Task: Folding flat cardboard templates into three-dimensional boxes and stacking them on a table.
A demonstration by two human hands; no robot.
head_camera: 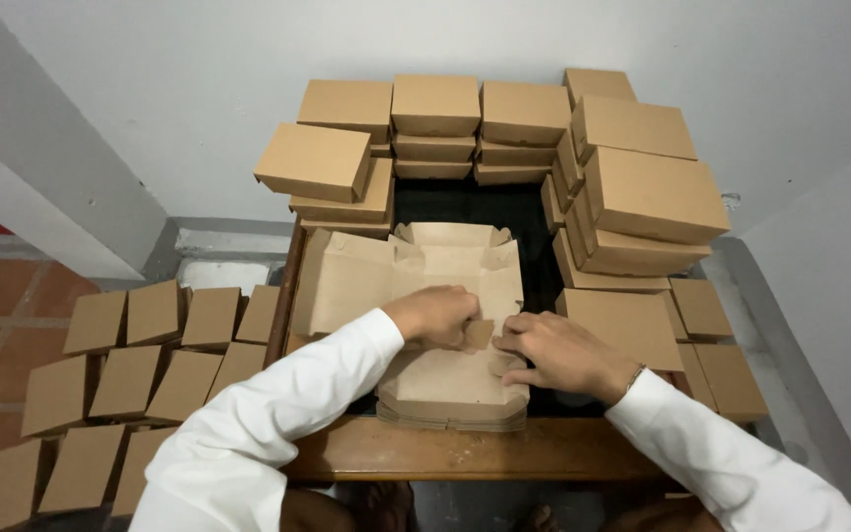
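Note:
A flat, partly folded brown cardboard box blank (416, 271) lies on top of a stack of flat blanks (455, 399) in the middle of the wooden table (465, 451). My left hand (437, 315) is curled over the blank's near edge, pinching a small flap. My right hand (556, 353) rests just beside it, fingers pressing on the same flap and edge. Both arms wear white sleeves.
Stacks of finished closed brown boxes (435, 108) line the back of the table and pile high on the right (647, 197). More closed boxes (130, 374) cover the floor to the left. White walls close in behind and on the right.

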